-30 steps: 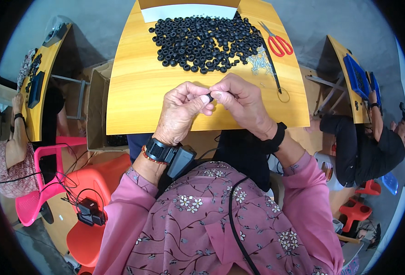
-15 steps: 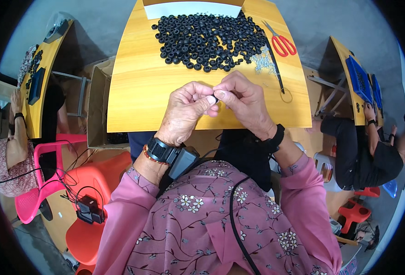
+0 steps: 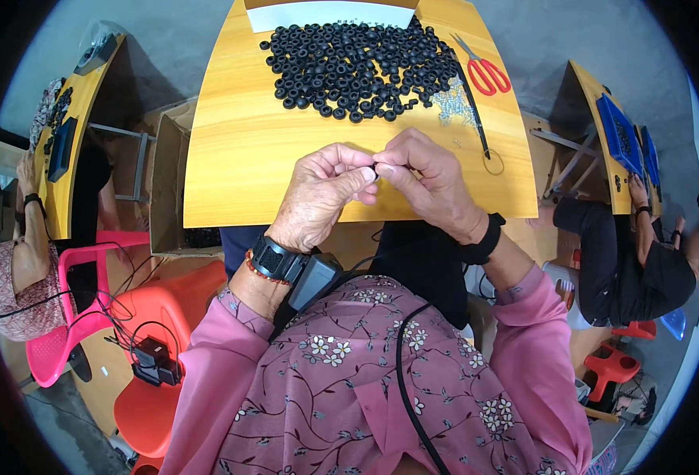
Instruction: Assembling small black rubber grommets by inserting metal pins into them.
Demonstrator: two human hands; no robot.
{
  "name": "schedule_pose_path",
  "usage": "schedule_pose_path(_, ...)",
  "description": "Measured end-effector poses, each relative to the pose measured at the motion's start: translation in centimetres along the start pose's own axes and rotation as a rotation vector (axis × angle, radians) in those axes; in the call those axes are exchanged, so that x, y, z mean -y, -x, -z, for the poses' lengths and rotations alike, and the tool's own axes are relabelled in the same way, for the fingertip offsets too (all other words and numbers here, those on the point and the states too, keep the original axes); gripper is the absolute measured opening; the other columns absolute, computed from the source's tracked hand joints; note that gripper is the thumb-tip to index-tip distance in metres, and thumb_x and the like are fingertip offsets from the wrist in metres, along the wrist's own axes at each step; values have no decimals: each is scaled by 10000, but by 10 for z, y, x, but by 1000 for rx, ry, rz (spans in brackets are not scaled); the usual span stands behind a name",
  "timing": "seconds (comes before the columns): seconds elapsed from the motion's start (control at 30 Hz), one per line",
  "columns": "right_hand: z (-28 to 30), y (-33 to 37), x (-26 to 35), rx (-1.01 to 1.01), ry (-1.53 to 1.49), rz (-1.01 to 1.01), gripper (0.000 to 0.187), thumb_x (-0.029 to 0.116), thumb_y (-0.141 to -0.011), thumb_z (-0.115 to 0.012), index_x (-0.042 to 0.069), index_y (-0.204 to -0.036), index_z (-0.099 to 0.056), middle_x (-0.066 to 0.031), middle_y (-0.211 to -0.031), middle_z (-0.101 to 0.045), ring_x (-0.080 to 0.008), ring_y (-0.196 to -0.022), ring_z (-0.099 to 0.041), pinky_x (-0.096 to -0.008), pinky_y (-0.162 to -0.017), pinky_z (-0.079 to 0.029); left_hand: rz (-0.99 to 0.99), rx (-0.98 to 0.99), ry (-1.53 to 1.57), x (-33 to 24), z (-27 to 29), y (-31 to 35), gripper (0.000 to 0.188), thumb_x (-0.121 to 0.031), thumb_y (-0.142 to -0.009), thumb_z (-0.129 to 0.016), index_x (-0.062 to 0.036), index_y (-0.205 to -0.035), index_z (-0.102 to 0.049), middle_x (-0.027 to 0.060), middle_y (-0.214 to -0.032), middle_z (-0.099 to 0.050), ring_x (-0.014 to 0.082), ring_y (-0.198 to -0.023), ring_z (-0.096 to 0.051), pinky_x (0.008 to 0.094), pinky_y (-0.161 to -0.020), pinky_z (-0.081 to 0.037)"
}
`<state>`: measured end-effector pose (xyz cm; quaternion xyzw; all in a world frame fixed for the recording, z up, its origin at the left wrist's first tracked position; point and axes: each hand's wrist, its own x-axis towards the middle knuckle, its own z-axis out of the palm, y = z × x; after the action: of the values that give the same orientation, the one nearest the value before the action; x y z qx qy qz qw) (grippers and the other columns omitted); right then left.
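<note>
Over the near part of the yellow table [image 3: 239, 190], my two hands meet at the fingertips. My left hand [image 3: 328, 188] is closed, thumb and fingers pinching a small black round part [image 3: 376, 168] that is mostly covered by the fingers. My right hand [image 3: 427, 180] is pinched at the same black part from the other side; whether it holds a separate tiny piece is hidden. Beyond the hands spreads a heap of black ring-shaped parts [image 3: 341, 71]. To its right lies a small pile of tiny pale clear pieces [image 3: 454, 103].
Red-handled scissors [image 3: 488, 75], a thin black stick-like tool [image 3: 473, 111] and a rubber band [image 3: 493, 163] lie at the table's right. A white box [image 3: 334, 14] stands at the far edge. A cardboard box [image 3: 167, 190] is at the left. People sit at tables on both sides.
My right hand has shifted slightly right, its wrist turning a little outward. The left hand stays nearly in place, still pinching the black part.
</note>
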<state>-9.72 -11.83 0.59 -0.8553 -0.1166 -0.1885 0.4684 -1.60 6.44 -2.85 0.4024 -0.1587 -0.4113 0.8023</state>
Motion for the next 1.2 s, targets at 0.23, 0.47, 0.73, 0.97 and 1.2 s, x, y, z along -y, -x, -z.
schedule_pose_path(0.23,6,-2,13,55,19,1,158,22,-865,-703,14,-1011,-644,-85,-846,-567,-225,-768,-607,-323,-652,-483,-2,11,37,0,1,-1,116,-33,-959,-641,-8,-1071,-642,117,-1067,-698,135,-830,-668,275,-752,-569)
schedule_pose_path(0.47,-2,-1,22,38,92,-57,216,41,-822,-747,43,-1005,-632,-72,-849,-522,-207,-734,-568,-334,-616,-483,-32,-8,49,4,2,0,131,-31,-962,-628,5,-1085,-652,127,-1096,-704,149,-859,-668,277,-770,-560)
schedule_pose_path(0.73,-1,-2,19,16,37,-20,184,6,-816,-742,34,-968,-642,-68,-859,-527,-187,-764,-569,-299,-637,-488,59,46,148,-4,5,-2,140,-41,-956,-632,5,-1086,-657,118,-1074,-706,148,-880,-663,290,-788,-551)
schedule_pose_path(0.97,-8,-1,20,5,-6,-22,255,-2,-820,-745,48,-1059,-668,-67,-889,-543,-170,-773,-579,-287,-655,-498,29,58,229,-1,7,0,111,-6,-954,-605,-2,-1058,-644,89,-1013,-692,155,-859,-656,287,-763,-546)
schedule_pose_path(1.2,-7,-3,26,20,26,-93,370,55,-816,-756,40,-1160,-620,-78,-906,-535,-195,-734,-574,-307,-646,-497,7,8,209,0,3,0,81,-2,-949,-605,-3,-1023,-637,90,-994,-676,150,-870,-650,281,-768,-549)
